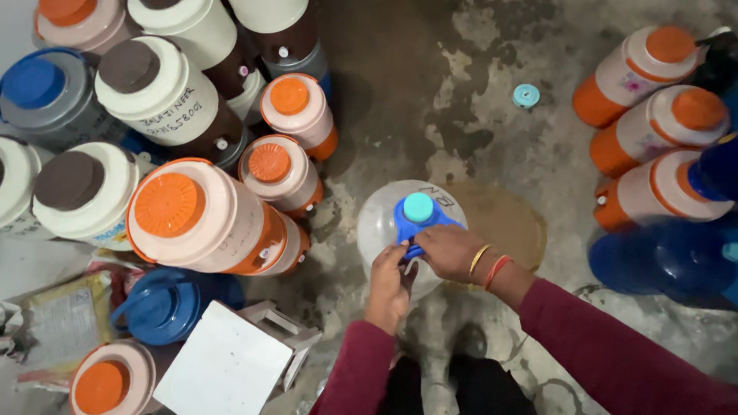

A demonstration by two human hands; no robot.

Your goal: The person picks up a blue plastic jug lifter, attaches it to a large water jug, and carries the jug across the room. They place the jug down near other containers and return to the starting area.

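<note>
Your left hand (388, 280) pinches the blue handle (413, 230) | your right hand (450, 250) grips it beside | clear water jar (377, 219) beneath both | teal cap (418, 207) just beyond your fingers.

Five orange-lidded jugs (204, 219) stood on the left and three more (653, 61) on the right. Three jugs had brown lids (129, 66). One grey jug carried a blue lid (32, 83). One clear bottle (384, 223) stood in the middle. One loose teal cap (526, 95) lay on the floor, and one white stool (231, 361) stood nearby.
</note>
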